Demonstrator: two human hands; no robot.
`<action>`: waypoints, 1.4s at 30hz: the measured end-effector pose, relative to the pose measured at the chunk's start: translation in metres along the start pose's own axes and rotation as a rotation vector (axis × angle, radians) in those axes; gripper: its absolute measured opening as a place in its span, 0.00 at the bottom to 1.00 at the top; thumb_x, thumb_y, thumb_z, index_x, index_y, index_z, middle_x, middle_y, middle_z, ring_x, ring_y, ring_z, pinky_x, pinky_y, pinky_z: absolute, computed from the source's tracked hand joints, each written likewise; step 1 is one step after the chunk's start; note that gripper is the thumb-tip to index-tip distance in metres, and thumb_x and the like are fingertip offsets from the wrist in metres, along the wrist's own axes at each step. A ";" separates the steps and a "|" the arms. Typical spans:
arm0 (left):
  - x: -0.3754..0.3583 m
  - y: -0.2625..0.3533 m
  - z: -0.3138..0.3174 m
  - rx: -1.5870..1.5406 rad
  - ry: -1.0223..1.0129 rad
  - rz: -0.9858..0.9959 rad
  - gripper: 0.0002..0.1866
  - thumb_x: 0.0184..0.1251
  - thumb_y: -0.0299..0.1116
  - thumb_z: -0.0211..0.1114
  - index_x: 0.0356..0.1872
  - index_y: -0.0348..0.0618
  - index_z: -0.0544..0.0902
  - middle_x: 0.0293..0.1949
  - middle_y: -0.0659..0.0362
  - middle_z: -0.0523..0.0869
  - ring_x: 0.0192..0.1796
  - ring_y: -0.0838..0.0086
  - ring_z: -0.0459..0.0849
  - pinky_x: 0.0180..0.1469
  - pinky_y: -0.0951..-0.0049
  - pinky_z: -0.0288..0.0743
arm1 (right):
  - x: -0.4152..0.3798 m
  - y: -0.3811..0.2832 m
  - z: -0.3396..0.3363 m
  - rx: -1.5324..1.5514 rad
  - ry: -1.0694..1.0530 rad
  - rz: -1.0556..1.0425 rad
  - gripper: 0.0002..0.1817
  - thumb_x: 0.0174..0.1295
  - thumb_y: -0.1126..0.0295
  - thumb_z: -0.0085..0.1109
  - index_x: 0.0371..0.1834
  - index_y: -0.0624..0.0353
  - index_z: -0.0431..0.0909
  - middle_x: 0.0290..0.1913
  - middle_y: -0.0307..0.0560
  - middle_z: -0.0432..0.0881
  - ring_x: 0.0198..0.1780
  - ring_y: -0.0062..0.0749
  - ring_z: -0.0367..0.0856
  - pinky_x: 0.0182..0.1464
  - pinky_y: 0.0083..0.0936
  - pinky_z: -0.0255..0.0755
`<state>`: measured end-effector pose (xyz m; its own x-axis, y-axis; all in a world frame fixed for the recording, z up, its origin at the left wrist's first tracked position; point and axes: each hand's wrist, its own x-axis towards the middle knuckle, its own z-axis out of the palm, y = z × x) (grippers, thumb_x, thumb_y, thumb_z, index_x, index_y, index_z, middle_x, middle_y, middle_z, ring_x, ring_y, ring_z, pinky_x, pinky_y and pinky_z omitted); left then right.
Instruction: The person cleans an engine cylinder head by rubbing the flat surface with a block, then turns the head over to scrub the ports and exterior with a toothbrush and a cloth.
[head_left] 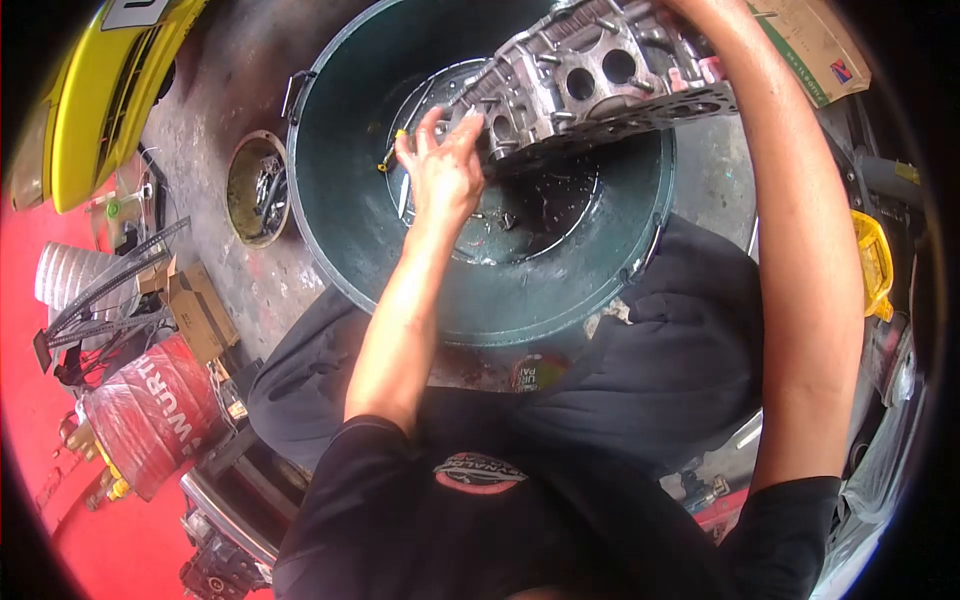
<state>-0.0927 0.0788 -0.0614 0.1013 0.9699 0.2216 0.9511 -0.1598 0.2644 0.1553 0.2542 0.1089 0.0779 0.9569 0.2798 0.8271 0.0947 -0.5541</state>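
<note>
Handling engine head [590,80] over tub [345,170] with left hand [446,178] and right hand [700,10], can't tell either grip, probably needs steady support.

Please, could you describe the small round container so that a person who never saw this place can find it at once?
Start from the big green tub in the middle. Just left of it, on the grey floor, is a much smaller round container. Its inner wall is yellowish, not green like the tub's, and jumbled metal pieces lie inside.
</note>
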 end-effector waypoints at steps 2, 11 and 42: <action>0.006 0.006 -0.012 0.015 0.021 -0.018 0.22 0.63 0.26 0.61 0.60 0.48 0.83 0.57 0.49 0.85 0.68 0.51 0.74 0.72 0.41 0.53 | -0.002 0.003 0.001 0.025 0.068 -0.058 0.19 0.62 0.62 0.56 0.50 0.62 0.84 0.46 0.66 0.86 0.52 0.57 0.85 0.57 0.44 0.76; 0.012 0.064 -0.018 -0.250 0.170 -0.312 0.19 0.70 0.27 0.58 0.60 0.44 0.83 0.62 0.43 0.81 0.65 0.51 0.79 0.68 0.58 0.71 | 0.000 -0.008 -0.005 0.003 -0.002 -0.005 0.18 0.62 0.61 0.56 0.49 0.59 0.85 0.49 0.64 0.85 0.54 0.57 0.84 0.58 0.45 0.76; -0.029 0.049 -0.004 -0.532 0.216 -0.338 0.23 0.61 0.27 0.72 0.58 0.37 0.79 0.53 0.47 0.85 0.48 0.53 0.84 0.56 0.59 0.79 | 0.001 -0.001 0.002 0.008 0.047 -0.071 0.17 0.62 0.63 0.56 0.45 0.66 0.83 0.41 0.66 0.86 0.47 0.56 0.86 0.51 0.43 0.76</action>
<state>-0.0500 0.0419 -0.0516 -0.2903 0.9327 0.2139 0.6412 0.0237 0.7670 0.1533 0.2551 0.1086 0.0453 0.9338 0.3550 0.8271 0.1643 -0.5376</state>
